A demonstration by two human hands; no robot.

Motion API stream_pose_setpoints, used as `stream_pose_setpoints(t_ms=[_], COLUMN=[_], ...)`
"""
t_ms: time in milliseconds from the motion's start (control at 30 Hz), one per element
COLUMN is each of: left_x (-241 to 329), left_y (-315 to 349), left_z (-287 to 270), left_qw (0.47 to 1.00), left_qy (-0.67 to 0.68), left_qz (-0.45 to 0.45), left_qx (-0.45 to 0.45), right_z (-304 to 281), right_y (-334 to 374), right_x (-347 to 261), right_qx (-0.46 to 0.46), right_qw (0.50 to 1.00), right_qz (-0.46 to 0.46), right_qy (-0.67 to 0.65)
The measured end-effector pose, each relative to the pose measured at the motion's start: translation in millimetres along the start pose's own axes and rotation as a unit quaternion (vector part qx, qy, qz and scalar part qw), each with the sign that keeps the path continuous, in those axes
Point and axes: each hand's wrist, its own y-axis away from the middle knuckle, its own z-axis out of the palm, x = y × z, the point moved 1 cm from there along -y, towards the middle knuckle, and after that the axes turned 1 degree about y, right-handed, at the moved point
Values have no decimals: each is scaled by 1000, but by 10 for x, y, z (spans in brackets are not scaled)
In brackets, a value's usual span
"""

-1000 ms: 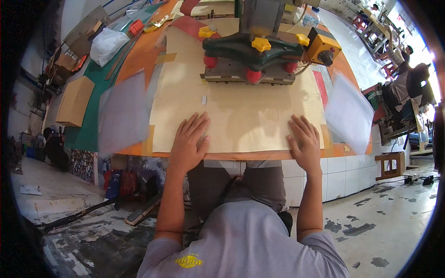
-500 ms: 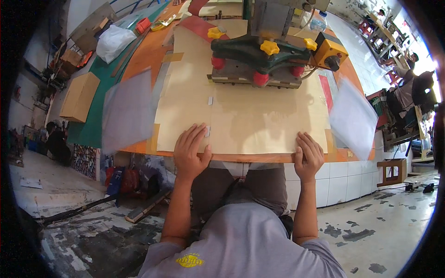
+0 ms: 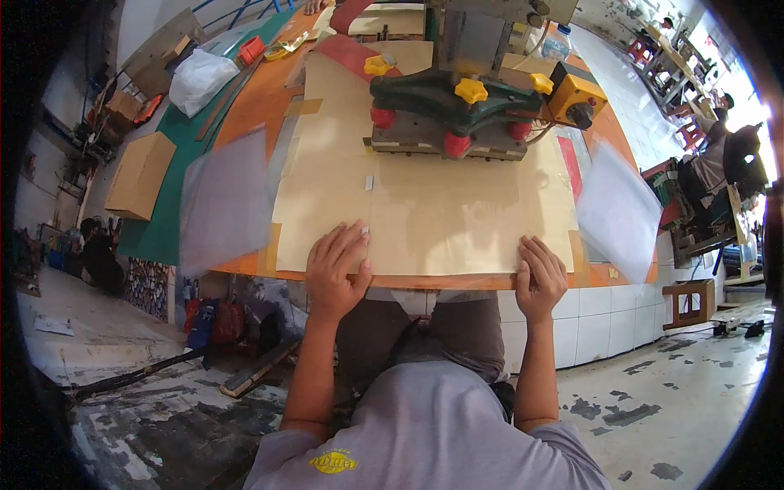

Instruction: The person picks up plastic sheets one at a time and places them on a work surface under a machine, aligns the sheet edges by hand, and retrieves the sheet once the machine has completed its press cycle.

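Note:
A large cream sheet (image 3: 457,220) lies on the orange worktop, close to its front edge. My left hand (image 3: 336,265) rests on the sheet's near left part, fingers stretched out and thumb apart. A small white piece (image 3: 365,233) shows partly at its fingertips. Farther up the sheet lies another small white tab (image 3: 369,183). At the near right corner my right hand (image 3: 541,276) lies with its fingers over the sheet, its thumb near the front edge. Above the sheet's far part stands a press head (image 3: 457,110) with a dark green frame, yellow star knobs and red feet.
Translucent plastic sheets lie at the left (image 3: 224,200) and right of the cream sheet. A yellow control box (image 3: 576,98) sits beside the press. To the left, a cardboard box (image 3: 140,175) and a white plastic bag (image 3: 201,80) are on a green surface. Another person's hand (image 3: 313,6) shows at the far edge.
The fingers of my left hand have shifted slightly and cover more of the near white piece. My right hand stays at the sheet's corner. The view has moved a little.

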Motion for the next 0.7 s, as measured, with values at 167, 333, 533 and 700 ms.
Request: stream_pose_setpoints(t_ms=[167,333,533,700], left_x=[-20,-15,-2,45], left_y=[-19,-29,-34,-142], left_z=[-13,-14,-29,-142], left_qw=[1000,999,1000,997], left_qy=[-1,22,5,-4], left_qz=[13,-2,5,11], left_qx=[-8,-33,-25,-75], right_z=[11,0,3,-1], right_y=[-2,-14,-28,-26], right_x=[5,7,-8,12], right_qx=[5,0,-4,-10], right_qw=[1000,1000,1000,1000], right_qz=[-2,-3,-2,0], right_qy=[-7,0,-1,-5])
